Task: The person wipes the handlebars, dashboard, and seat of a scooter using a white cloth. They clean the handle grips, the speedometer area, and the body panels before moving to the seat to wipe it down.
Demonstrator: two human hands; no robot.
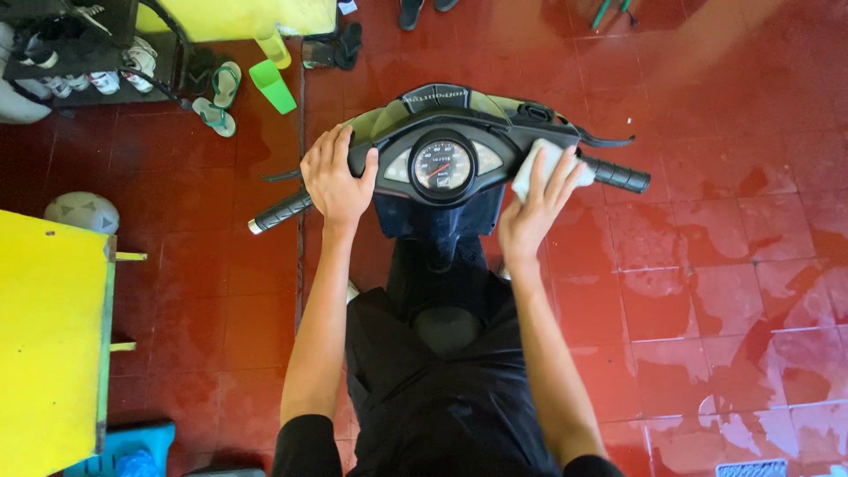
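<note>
I look down on a black scooter's handlebar unit (459, 119) with a round speedometer (442, 165) in its middle. My left hand (336, 179) grips the bar just inside the left rubber grip (281, 212). My right hand (539, 201) presses a white cloth (537, 163) flat against the right side of the handlebar housing, close to the right grip (620, 176). My dark trousers and the scooter's seat fill the lower middle of the view.
Wet red floor tiles (707, 265) surround the scooter. A yellow table (49, 344) stands at the left, with a ball (81, 212) beside it. A shoe rack (79, 53), green sandals (216, 102) and green and yellow cups (272, 84) lie at the upper left.
</note>
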